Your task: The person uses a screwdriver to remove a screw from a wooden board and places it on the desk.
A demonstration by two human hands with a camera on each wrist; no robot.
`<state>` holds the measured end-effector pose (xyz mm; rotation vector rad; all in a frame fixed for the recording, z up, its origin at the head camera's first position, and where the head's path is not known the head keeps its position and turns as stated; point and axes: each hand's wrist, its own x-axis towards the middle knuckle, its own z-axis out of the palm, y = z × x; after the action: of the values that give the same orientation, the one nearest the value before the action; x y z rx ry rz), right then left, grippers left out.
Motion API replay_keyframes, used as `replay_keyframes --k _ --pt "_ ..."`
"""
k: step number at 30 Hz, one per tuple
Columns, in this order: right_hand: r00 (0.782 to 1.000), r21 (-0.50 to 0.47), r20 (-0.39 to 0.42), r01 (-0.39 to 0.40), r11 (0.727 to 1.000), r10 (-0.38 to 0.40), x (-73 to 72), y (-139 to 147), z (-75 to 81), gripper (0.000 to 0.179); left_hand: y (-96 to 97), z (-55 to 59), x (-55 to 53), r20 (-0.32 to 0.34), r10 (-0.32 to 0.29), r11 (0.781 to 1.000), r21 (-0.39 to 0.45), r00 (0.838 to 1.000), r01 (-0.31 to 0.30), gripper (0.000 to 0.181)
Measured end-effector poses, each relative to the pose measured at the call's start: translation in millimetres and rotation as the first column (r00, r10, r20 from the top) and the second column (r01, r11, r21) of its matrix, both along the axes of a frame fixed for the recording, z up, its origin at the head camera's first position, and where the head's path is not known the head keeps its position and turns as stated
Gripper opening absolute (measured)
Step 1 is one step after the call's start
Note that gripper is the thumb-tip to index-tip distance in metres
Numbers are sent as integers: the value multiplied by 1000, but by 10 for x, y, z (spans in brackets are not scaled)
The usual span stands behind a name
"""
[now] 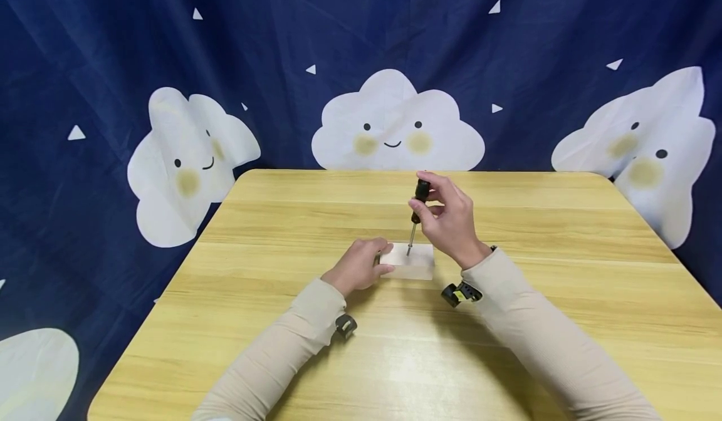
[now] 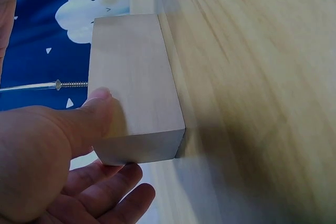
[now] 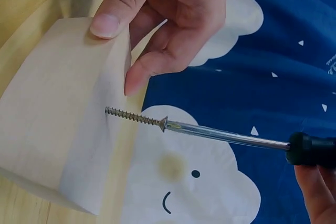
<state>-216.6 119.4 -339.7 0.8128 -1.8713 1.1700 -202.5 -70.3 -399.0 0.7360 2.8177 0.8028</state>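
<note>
A pale wooden block [image 1: 407, 272] lies on the table. My left hand [image 1: 359, 263] grips its left end, thumb on the near face and a finger at the far side. In my right hand [image 1: 451, 219] is a black-handled screwdriver [image 3: 226, 135], pinched by the handle and tilted slightly over the block. Its metal shaft meets the head of a countersunk screw [image 3: 134, 116]. The screw stands on the block's top face with its tip at the wood and nearly all its thread showing, as the left wrist view also shows.
The light wood-grain table [image 1: 282, 358] stretches around the block on all sides. Behind it hangs a dark blue curtain [image 1: 271, 32] printed with white clouds and small triangles. A black wrist device [image 1: 461, 294] sits by the right cuff, another [image 1: 346, 326] by the left.
</note>
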Motion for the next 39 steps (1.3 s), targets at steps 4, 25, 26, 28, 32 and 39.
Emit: replay_keyframes --k 4,25,26,28,32,39 --pt "997 29 36 -74 997 73 -4 12 -4 46 -3 6 4 -4 8 1000 1 1000 -8 41" --pt "990 32 21 -139 990 139 -26 10 10 50 -12 -9 0 -18 6 1000 0 1000 -6 41" --pt "988 36 25 -156 987 155 -31 18 4 50 -13 -8 0 -18 6 1000 0 1000 -6 41" --pt "989 44 26 -147 988 146 -28 29 -3 52 -14 -3 2 -13 5 1000 0 1000 -5 41" --pt "998 43 25 -60 997 59 -17 25 -19 60 -13 2 5 -12 1 1000 0 1000 -1 40" --pt "1000 67 -3 12 998 -12 -19 7 -12 54 -6 4 11 -9 11 1000 -9 1000 -11 41"
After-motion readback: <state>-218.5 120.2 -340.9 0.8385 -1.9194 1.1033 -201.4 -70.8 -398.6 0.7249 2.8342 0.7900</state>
